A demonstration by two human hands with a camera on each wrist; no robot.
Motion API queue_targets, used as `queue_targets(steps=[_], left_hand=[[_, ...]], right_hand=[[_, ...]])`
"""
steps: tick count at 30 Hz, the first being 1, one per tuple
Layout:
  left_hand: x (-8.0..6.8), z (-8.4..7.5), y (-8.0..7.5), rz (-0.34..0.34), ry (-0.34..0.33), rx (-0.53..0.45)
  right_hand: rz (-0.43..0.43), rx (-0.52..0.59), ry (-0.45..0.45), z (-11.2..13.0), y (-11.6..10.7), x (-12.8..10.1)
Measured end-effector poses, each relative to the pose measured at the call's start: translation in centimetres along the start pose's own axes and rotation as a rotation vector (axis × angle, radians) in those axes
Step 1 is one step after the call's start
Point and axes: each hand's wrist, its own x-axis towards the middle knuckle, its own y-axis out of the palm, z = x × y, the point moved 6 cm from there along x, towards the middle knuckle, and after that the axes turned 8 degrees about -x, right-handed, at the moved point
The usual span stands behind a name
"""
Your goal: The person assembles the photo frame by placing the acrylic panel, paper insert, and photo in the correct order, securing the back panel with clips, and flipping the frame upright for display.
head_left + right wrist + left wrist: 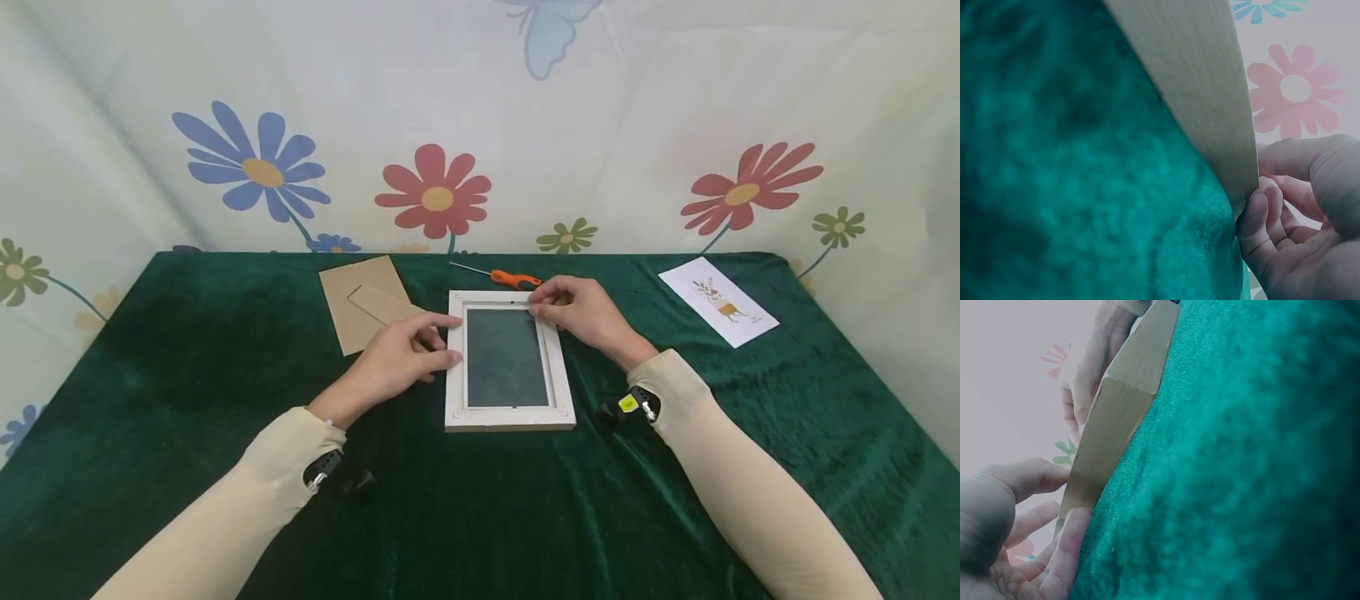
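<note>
Picture frame (512, 418), just one: left hand (397, 354) and right hand (585, 310) pinch its rim. Toward the counter's (210, 350) far edge lie one board (358, 287), one screwdriver (513, 279), one card (718, 302).

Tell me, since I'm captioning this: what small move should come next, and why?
Probably the right hand should release the white frame and reach for the printed card: the frame's recessed side faces up, no picture shows in its opening, and the card lies apart to the right, the brown board to the left.
</note>
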Motion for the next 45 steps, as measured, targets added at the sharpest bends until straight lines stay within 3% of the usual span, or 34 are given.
queue_targets(steps=[24,45], left_hand=[[0.0,0.1,0.0,-0.002,0.018,-0.004],[-0.2,-0.1,0.1,-0.007,0.01,-0.018]], right_hand=[[0.022,0.029,0.0,-0.1,-0.2,-0.3],[-0.004,0.112,0.031,-0.9,-4.2,-0.6]])
